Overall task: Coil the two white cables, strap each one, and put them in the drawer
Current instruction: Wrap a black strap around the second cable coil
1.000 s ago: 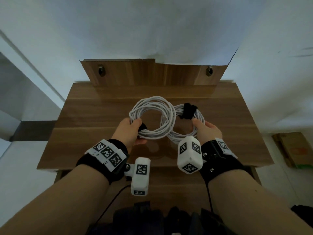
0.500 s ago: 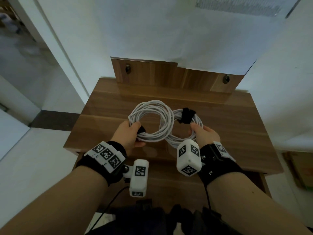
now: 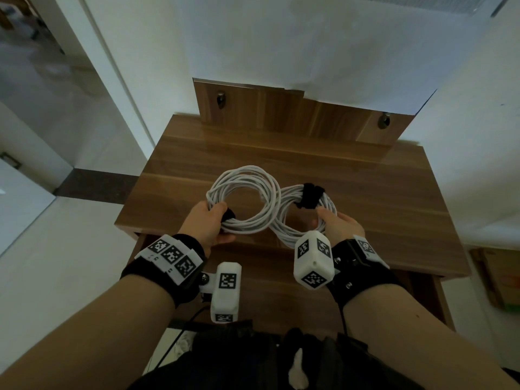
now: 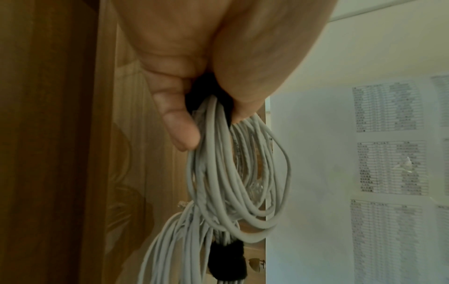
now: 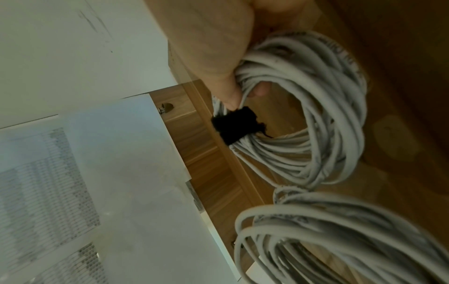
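Observation:
Two coiled white cables are held side by side just above the wooden table top [image 3: 380, 198]. My left hand [image 3: 206, 223] grips the left coil [image 3: 247, 171] at its black strap [image 3: 228, 215]; the left wrist view shows the fingers [image 4: 179, 126] curled round that strap [image 4: 206, 90]. My right hand [image 3: 340, 223] grips the right coil [image 3: 292, 235] on its near right side, a little below its black strap [image 3: 309, 195]. The right wrist view shows the thumb [image 5: 228, 90] pressed on that coil [image 5: 316, 119] beside the strap [image 5: 235, 126]. The left coil overlaps the right one. Below the front edge, a wooden drawer [image 3: 267, 294] seems pulled out.
A wooden back panel [image 3: 281, 111] with two metal fittings stands behind the table, white paper hanging over it. White walls close in on both sides. A cardboard box [image 3: 495, 277] lies on the floor to the right. Dark clothing fills the bottom of the head view.
Both hands, still holding their coils, have drawn back from the middle of the table towards its front edge. The head view has swung to the left.

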Demonstrator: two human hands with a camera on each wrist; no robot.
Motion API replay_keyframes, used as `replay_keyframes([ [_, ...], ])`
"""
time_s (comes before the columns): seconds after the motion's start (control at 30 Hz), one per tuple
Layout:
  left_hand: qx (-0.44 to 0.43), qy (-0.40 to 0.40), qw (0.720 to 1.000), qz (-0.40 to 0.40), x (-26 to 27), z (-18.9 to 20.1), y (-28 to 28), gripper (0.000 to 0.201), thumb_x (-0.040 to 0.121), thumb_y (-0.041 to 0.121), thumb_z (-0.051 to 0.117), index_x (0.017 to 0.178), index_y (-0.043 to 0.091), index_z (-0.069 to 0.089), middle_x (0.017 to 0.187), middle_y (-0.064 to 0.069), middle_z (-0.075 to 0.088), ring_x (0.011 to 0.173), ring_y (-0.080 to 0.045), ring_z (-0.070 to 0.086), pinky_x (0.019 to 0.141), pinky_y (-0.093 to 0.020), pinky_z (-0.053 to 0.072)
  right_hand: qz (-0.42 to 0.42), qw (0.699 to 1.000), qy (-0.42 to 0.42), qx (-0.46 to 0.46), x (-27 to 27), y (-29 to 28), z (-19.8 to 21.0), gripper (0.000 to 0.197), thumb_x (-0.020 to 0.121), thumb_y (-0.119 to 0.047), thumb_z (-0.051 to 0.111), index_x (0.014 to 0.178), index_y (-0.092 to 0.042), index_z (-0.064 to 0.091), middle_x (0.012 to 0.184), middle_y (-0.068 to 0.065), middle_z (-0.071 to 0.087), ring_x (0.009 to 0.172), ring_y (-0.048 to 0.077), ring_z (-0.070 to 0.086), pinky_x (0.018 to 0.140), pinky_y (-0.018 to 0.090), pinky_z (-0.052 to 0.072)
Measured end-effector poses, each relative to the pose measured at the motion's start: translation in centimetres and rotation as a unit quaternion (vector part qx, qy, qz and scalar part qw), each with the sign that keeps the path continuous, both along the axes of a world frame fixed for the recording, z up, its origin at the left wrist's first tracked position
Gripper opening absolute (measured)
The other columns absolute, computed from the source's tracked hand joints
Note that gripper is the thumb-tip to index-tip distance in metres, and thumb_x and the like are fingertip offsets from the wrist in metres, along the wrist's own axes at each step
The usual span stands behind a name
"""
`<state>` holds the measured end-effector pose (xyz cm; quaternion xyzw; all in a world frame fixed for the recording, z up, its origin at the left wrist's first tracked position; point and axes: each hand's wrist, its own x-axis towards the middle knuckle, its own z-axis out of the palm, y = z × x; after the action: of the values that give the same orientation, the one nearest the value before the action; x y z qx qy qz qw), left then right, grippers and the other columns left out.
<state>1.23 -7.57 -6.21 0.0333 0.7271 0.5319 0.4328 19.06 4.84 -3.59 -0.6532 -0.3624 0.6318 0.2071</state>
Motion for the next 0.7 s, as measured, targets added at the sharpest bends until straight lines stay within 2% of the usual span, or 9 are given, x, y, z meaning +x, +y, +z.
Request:
replay_keyframes([
  [0.07, -0.003, 0.000, 1.000, 0.002, -0.1, -0.1, -0.3, 0.023, 0.101, 0.024, 0.045, 0.117, 0.009, 0.049, 0.098, -0.009, 0.059, 0.083, -0.022, 0.062, 0.058, -0.031, 0.052, 0.001, 1.000, 0.002, -0.003, -0.1, 0.0, -0.3, 0.049, 0.093, -0.024, 0.065, 0.136, -0.009, 0.051, 0.090, 0.012, 0.066, 0.075, 0.025, 0.065, 0.051, 0.028, 0.044],
  [0.2, -0.004, -0.003, 1.000, 0.006, -0.3, -0.3, -0.8, 0.022, 0.101, 0.024, 0.045, 0.116, 0.009, 0.049, 0.099, -0.010, 0.059, 0.083, -0.022, 0.062, 0.059, -0.031, 0.052, 0.005, 1.000, 0.009, -0.006, -0.3, -0.1, -0.9, 0.049, 0.092, -0.023, 0.066, 0.136, -0.009, 0.051, 0.100, 0.015, 0.070, 0.065, 0.020, 0.060, 0.052, 0.029, 0.043],
  [0.47, -0.023, -0.021, 0.999, 0.007, -0.5, -1.5, -2.7, 0.020, 0.101, 0.024, 0.045, 0.113, 0.009, 0.050, 0.102, -0.013, 0.059, 0.087, -0.026, 0.062, 0.062, -0.034, 0.052, 0.023, 0.999, -0.012, -0.031, 0.6, 0.0, -2.7, 0.054, 0.090, -0.026, 0.067, 0.139, -0.012, 0.049, 0.099, 0.013, 0.070, 0.062, 0.018, 0.060, 0.044, 0.026, 0.043],
  [0.6, -0.047, -0.016, 0.999, -0.016, -0.6, -1.8, -3.5, 0.018, 0.102, 0.023, 0.043, 0.108, 0.008, 0.050, 0.096, -0.012, 0.058, 0.080, -0.023, 0.061, 0.056, -0.031, 0.051, 0.039, 0.998, -0.002, -0.051, 1.1, -0.5, -3.5, 0.054, 0.091, -0.026, 0.067, 0.138, -0.007, 0.050, 0.091, 0.010, 0.067, 0.058, 0.016, 0.055, 0.032, 0.017, 0.038],
  [0.7, -0.071, -0.013, 0.997, -0.036, -0.6, -2.1, -4.1, 0.020, 0.102, 0.024, 0.043, 0.112, 0.007, 0.049, 0.098, -0.012, 0.058, 0.078, -0.022, 0.061, 0.050, -0.028, 0.053, 0.043, 0.997, 0.007, -0.059, 1.4, -0.9, -4.2, 0.055, 0.092, -0.023, 0.066, 0.140, -0.004, 0.048, 0.098, 0.012, 0.067, 0.062, 0.017, 0.056, 0.030, 0.016, 0.038],
])
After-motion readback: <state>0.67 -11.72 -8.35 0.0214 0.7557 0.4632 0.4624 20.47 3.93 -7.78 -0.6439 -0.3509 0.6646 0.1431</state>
